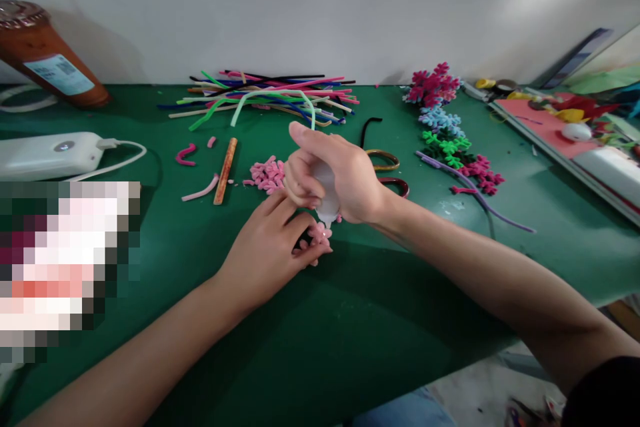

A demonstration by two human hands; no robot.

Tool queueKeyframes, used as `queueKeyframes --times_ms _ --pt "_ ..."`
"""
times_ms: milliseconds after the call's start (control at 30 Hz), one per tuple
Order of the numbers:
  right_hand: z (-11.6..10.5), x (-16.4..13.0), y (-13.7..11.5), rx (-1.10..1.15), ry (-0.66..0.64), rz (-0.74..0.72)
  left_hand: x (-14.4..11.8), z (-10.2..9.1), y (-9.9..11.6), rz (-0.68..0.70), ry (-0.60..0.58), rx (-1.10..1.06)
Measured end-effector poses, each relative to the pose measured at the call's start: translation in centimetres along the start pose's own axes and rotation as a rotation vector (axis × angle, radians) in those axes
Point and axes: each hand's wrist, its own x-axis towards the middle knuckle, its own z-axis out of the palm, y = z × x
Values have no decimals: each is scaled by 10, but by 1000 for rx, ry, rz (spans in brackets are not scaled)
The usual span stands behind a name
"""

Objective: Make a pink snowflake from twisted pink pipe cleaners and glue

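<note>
Well in from the counter's point(390, 320) front edge, the left grip point(267, 237) pinches a fuzzy, pink petalled cluster point(323, 233); the right grip point(357, 177) wraps a smooth, translucent bottle point(327, 197), tip down just above.

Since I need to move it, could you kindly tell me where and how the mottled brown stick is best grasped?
I would pinch the mottled brown stick across its width at the far half, coming from above. It lies at a slant, wholly uncovered, and that half looks free, while a pale pink strip and a pink crumb sit close to the nearer half.
</note>
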Motion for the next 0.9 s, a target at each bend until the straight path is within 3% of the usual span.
queueKeyframes --times_ms 167,400,900 --pt "4 -2 -1 -24 21 63 -1 1 -2 -16 -23 25" --pt "2 0 4 29 -12 17 -1 3 -3 -12 -28 30" --pt "1 4 6 110 61 45 -1 -1 4 -47 -5 -18"
